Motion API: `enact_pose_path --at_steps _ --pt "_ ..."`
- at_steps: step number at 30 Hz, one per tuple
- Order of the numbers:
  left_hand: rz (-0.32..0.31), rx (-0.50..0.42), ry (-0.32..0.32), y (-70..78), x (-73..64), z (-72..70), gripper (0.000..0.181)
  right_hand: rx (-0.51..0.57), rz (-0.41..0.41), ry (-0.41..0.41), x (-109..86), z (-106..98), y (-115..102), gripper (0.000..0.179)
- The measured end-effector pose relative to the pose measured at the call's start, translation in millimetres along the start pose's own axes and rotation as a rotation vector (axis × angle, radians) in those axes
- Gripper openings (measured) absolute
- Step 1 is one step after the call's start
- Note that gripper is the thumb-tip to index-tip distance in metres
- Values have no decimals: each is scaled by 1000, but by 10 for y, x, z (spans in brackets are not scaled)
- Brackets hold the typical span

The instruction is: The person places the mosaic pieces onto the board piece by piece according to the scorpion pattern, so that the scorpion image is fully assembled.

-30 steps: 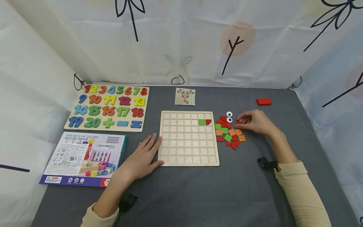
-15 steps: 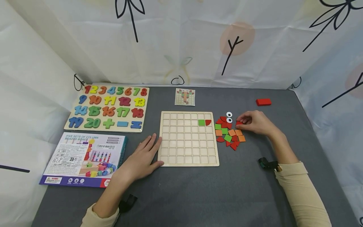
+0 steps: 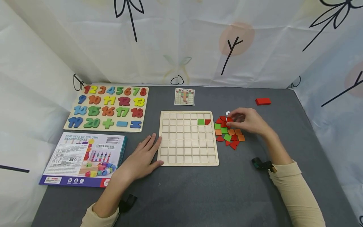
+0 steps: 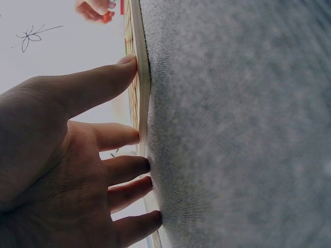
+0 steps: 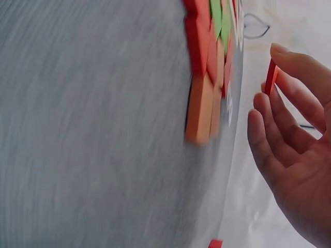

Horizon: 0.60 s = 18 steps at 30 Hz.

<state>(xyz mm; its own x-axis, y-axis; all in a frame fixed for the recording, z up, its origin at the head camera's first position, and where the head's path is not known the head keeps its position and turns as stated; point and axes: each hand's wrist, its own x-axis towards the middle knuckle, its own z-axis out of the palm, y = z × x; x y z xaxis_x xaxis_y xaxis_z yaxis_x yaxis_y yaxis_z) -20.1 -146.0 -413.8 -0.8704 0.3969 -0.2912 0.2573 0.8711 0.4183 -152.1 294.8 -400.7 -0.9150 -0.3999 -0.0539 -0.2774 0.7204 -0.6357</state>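
Note:
My right hand [image 3: 250,119] pinches a small red tile [image 5: 270,76] between thumb and fingers, raised off the table in the right wrist view. Below it lies a loose pile of red, green and orange tiles [image 3: 232,132]; the hand partly covers the white rings [image 3: 227,113] at its far side. My left hand [image 3: 140,159] rests with fingers spread at the left edge of the wooden grid board [image 3: 188,163], its thumb and fingertips touching the rim [image 4: 142,77]. A green square [image 3: 201,122] and a red quarter-round tile [image 3: 208,122] sit side by side in the board's upper right cells.
A small pattern card [image 3: 184,96] lies behind the board. On the left are a number puzzle board [image 3: 96,124] and a boxed toy set [image 3: 82,159]. A red block [image 3: 263,101] lies at the back right. White printed cloth [image 3: 181,44] encloses the table.
My right hand has lifted the red tile from the pile's right side and moved left over the pile toward the board. The left hand stays in place.

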Motion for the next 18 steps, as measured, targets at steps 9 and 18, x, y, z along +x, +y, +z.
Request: enact_pose_path --at_steps 9,18 --pt "0 -9 -1 -3 2 0 90 72 -50 -10 181 183 -165 27" --pt "0 -13 -3 -1 0 -5 91 176 -73 -40 365 313 -276 27"
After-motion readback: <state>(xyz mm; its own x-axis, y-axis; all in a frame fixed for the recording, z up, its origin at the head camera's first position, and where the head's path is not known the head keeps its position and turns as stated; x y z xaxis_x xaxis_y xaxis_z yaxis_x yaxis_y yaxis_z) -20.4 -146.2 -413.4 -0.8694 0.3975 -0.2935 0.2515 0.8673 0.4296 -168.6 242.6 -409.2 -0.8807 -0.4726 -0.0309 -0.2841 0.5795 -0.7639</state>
